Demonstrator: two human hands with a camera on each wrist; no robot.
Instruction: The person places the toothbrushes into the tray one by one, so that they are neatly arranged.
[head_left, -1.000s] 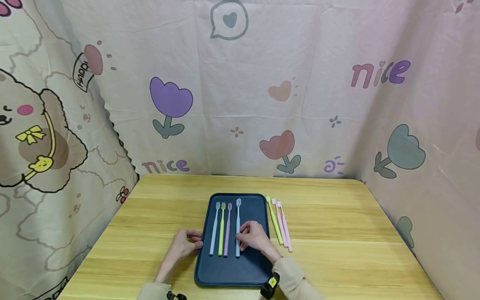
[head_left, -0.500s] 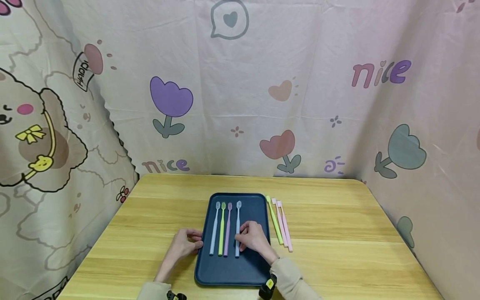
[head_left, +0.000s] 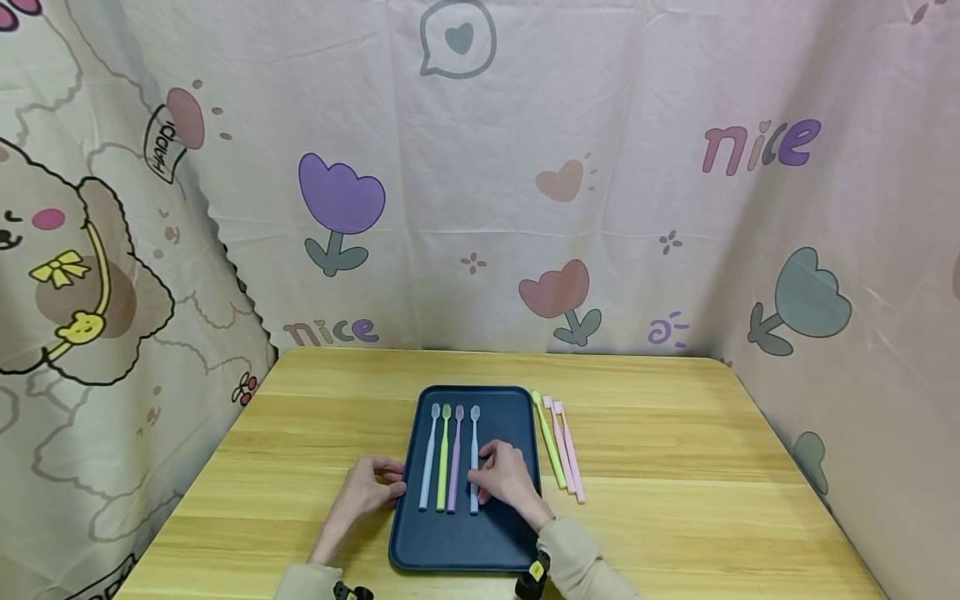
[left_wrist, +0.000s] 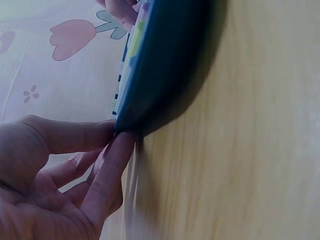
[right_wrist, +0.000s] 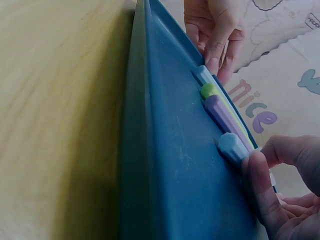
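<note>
A dark blue tray lies on the table. My left hand pinches its left rim between thumb and fingers, as the left wrist view shows at the tray's edge. On the tray lie a light blue toothbrush, a yellow-green toothbrush and a purple toothbrush, side by side with bristle heads at the far end. To their right, my right hand pinches a second blue toothbrush by its handle, nearly parallel to the others. In the right wrist view its handle end meets my thumb.
Beside the tray's right rim, on the wooden table, lie a yellow-green toothbrush and two pink toothbrushes, a left one and a right one. A patterned cloth hangs behind the table.
My right hand has shifted slightly left with the blue toothbrush, bringing its head closer to the purple one. My left hand stays at the tray's rim.
</note>
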